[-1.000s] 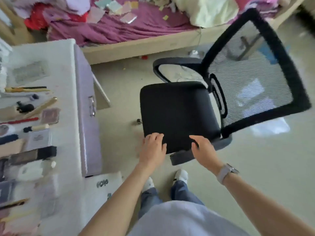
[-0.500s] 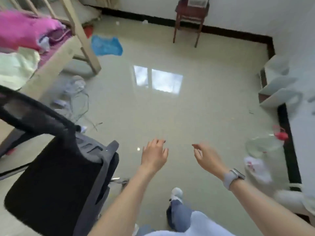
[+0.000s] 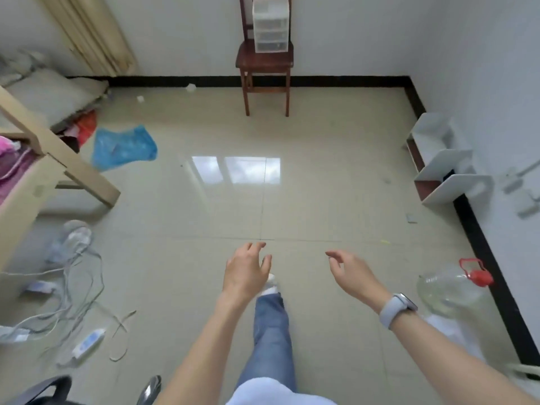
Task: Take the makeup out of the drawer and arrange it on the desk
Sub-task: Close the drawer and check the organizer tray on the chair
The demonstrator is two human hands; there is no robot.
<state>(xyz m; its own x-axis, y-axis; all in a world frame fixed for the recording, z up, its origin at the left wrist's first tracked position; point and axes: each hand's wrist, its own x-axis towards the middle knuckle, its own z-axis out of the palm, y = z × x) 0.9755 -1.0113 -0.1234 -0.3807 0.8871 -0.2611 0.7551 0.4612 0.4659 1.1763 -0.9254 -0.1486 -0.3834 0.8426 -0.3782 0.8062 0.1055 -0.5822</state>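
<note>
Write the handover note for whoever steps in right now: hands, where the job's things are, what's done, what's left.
Left hand and right hand: both empty, fingers loosely spread, held out over the tiled floor.
Job's things: no desk or makeup in view. A small white drawer unit sits on the wooden chair by the far wall.
Done: cannot be judged from this view.
Left: probably check that drawer unit for makeup, then carry whatever is there to the desk.

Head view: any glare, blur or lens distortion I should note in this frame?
Head view: a bright window reflection glares off the glossy beige tile floor; the wide-angle lens bows the black baseboard at right; the clear plastic jug with a red cap and the grey cables look soft; the left hand and right hand are fairly sharp.
</note>
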